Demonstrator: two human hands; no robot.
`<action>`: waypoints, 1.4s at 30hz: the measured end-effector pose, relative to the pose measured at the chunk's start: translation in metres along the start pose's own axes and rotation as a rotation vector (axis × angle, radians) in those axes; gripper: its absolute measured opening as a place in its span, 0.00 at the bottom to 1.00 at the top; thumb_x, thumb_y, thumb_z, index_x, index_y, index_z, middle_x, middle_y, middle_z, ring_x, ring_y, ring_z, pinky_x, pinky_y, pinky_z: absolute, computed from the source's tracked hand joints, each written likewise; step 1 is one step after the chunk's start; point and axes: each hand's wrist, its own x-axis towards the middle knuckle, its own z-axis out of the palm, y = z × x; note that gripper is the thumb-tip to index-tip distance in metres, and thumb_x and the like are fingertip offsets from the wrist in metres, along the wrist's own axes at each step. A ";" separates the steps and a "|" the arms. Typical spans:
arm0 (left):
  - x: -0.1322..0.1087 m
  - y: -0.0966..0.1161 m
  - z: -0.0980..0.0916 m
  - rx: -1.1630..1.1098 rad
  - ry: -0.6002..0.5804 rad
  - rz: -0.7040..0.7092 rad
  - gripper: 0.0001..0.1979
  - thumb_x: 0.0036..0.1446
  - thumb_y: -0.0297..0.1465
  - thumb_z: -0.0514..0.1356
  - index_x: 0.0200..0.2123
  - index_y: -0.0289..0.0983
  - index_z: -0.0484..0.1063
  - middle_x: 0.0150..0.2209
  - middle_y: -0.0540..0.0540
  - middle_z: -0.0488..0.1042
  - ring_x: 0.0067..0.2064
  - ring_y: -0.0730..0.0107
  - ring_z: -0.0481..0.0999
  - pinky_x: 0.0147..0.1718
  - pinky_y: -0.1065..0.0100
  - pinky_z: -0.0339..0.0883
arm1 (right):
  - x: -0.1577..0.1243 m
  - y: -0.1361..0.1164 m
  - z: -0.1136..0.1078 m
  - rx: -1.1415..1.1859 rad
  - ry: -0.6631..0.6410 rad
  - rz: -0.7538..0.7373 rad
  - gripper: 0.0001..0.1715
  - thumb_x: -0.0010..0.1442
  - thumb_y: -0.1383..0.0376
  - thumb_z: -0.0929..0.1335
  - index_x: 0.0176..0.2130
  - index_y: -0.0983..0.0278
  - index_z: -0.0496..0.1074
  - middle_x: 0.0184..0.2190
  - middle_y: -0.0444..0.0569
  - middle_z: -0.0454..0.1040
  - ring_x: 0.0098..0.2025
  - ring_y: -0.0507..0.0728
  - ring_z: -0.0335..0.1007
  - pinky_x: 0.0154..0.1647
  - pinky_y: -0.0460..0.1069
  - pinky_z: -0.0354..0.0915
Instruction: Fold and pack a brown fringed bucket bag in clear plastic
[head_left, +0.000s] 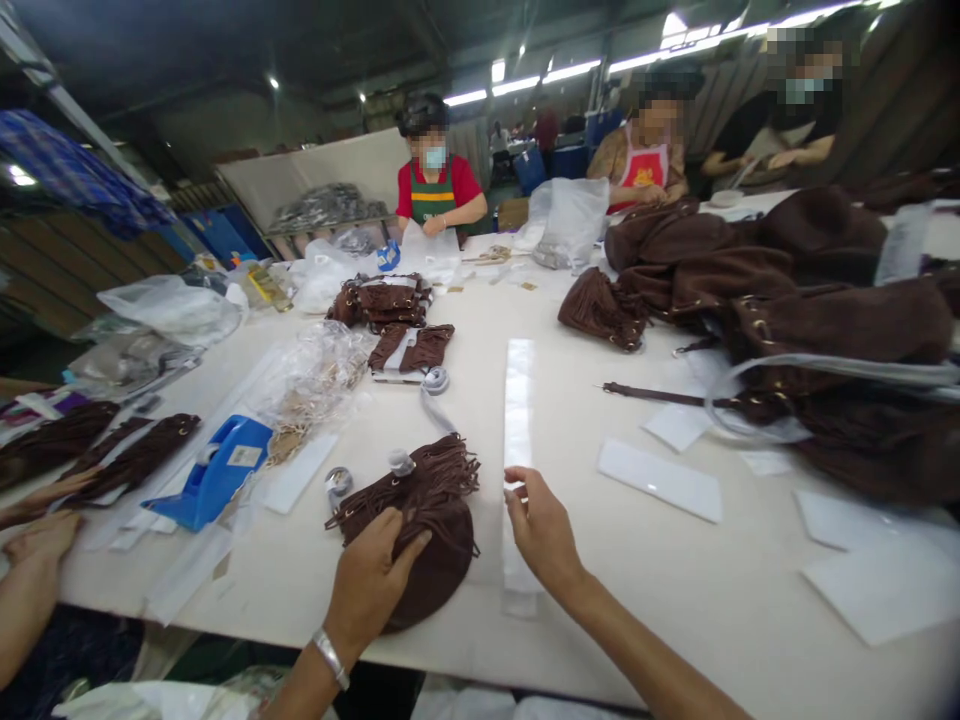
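My left hand (373,580) rests on a brown suede fringed piece (431,510) near the table's front edge, fingers curled over its rounded part and gripping it. My right hand (541,528) pinches a long clear plastic strip (518,410) that lies lengthwise on the white table (570,400), reaching away from me. Two small silver round fittings (339,480) lie just left of the fringed piece.
A blue tape dispenser (214,470) sits front left beside clear bags. Another person's hands (41,535) work at the far left edge. Brown suede bags (787,290) pile up at the right. White cards (660,478) lie on the right. Masked workers sit across the table.
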 end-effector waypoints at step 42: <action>-0.029 -0.022 0.086 0.249 0.191 0.317 0.41 0.52 0.11 0.42 0.68 0.35 0.35 0.63 0.35 0.60 0.66 0.57 0.56 0.59 0.47 0.63 | -0.024 0.001 0.039 -0.558 -0.218 -0.210 0.16 0.58 0.78 0.61 0.43 0.62 0.62 0.28 0.44 0.76 0.26 0.56 0.73 0.23 0.47 0.56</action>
